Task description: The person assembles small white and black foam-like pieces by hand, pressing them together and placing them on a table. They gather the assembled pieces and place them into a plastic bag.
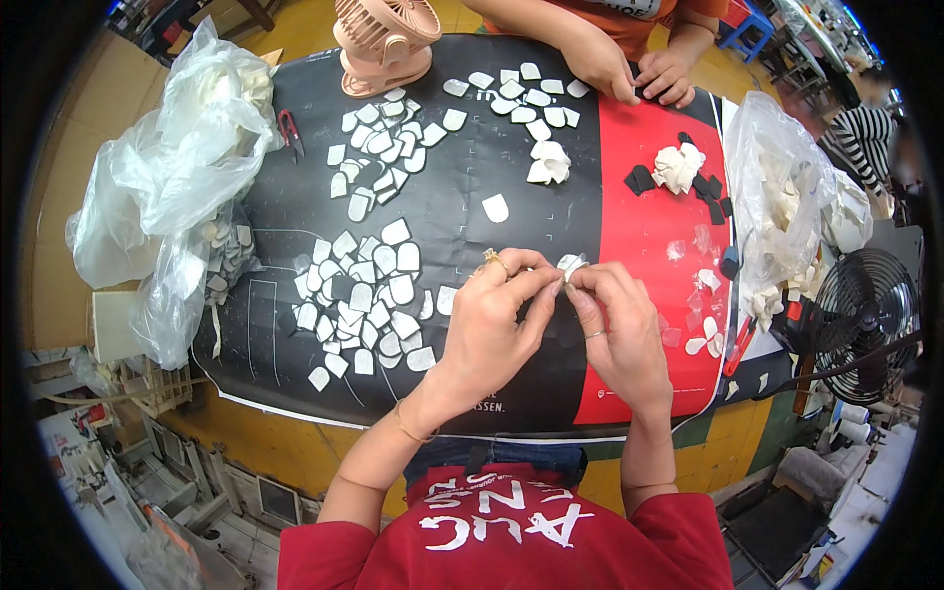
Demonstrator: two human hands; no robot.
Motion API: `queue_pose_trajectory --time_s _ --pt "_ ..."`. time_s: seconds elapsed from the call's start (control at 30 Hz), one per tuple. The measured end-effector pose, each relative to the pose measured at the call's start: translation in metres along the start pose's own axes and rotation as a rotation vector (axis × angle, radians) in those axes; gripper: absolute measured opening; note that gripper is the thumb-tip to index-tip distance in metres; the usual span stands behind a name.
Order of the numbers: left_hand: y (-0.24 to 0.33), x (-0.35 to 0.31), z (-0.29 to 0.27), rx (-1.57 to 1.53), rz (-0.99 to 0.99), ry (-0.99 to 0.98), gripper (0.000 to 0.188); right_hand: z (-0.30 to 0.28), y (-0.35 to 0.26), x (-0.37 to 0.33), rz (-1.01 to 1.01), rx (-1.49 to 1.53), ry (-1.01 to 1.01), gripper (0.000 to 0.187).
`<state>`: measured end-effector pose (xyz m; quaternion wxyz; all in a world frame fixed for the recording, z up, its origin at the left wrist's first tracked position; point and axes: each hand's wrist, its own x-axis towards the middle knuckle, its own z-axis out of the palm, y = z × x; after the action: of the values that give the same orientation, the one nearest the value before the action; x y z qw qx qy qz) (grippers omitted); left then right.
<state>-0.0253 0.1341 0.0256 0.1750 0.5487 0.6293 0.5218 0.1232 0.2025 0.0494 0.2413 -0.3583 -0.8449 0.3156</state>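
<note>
My left hand [492, 320] and my right hand [615, 324] meet over the middle of the black and red table cover [551, 206]. Together their fingertips pinch a small white petal piece [571, 264]. To the left of my hands lies a spread of several white petal-shaped pieces [364, 300]. More of them lie farther back [379, 152]. Two finished white fabric flowers rest on the cover, one on the black part [549, 162] and one on the red part [678, 167].
Another person's hands [634, 69] work at the far edge. A pink desk fan [383, 44] stands at the back. Clear plastic bags of white pieces sit at the left [187, 147] and right [782, 197]. Red scissors [291, 133] lie back left; a black fan [865, 315] stands right.
</note>
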Motion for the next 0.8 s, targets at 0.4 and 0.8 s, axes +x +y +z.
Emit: queue_pose_trajectory --time_s 0.4,0.8 --pt "0.0048 -0.0015 0.0021 -0.049 -0.111 -0.001 0.009 0.0032 -0.0019 -0.0011 -0.01 -0.013 0.019 0.01" --pt "0.0025 -0.0062 0.0092 0.135 -0.011 0.105 0.01 0.0087 -0.0038 -0.0007 -0.064 -0.06 0.103 0.011"
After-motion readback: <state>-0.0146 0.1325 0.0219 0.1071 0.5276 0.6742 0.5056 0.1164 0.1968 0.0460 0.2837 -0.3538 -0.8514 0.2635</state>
